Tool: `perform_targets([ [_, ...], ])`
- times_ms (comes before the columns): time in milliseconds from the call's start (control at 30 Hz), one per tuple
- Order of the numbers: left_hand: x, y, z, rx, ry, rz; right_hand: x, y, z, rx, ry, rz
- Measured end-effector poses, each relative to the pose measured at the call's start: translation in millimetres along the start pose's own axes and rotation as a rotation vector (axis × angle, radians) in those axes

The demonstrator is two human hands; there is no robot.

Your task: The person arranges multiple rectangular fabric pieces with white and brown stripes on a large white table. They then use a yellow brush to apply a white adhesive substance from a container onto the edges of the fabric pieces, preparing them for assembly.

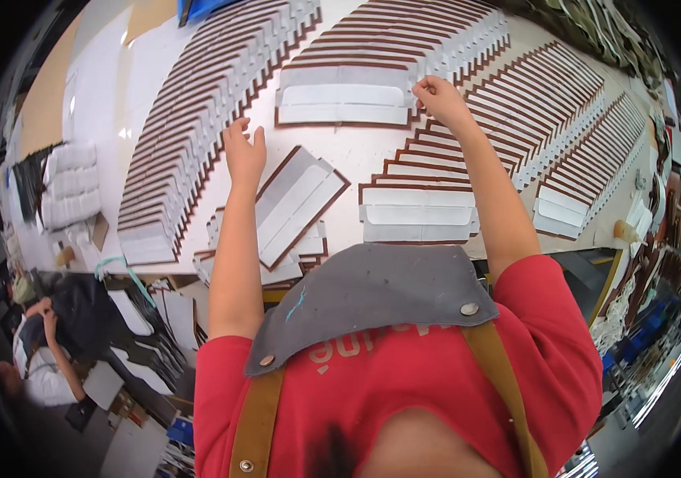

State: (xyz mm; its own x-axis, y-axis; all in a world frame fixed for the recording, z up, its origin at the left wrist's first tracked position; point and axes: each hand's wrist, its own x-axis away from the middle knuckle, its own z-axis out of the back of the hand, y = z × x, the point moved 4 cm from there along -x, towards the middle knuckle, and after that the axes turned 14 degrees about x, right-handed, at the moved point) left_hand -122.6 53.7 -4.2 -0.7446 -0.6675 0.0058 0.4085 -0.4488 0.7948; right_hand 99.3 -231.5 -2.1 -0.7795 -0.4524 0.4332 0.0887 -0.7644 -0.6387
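Observation:
My left hand hovers over the white table beside the long left row of overlapping panels, its fingers apart and nothing in them. My right hand is closed in a pinch at the right end of the front panel of the middle row. What its fingertips hold, if anything, is too small to make out. These panels are flat and white with dark brown edges. Below my left hand, several loose panels lie in a crossed pile. Under my right forearm, another row ends in a front panel.
A narrower row of panels runs along the right. White padded pieces are stacked on the left. Dark green fabric lies at the far right, and something blue stands at the far edge. Another person sits at lower left.

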Motion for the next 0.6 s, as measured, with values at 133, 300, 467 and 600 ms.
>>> perform_targets([
  [133, 86, -62, 55, -0.231, 0.047, 0.075, 52, -31, -73, -0.150, -0.342, 0.060],
  [300, 190, -82, 87, -0.290, 0.058, 0.466, 80, -51, -148, -0.125, -0.412, 0.088],
  [467, 211, -85, 75, 0.107, 0.268, 0.588, 74, -60, -175, 0.019, -0.330, 0.182],
  [600, 199, -77, 65, 0.514, 0.313, 0.575, 76, -69, -159, 0.017, -0.333, 0.243],
])
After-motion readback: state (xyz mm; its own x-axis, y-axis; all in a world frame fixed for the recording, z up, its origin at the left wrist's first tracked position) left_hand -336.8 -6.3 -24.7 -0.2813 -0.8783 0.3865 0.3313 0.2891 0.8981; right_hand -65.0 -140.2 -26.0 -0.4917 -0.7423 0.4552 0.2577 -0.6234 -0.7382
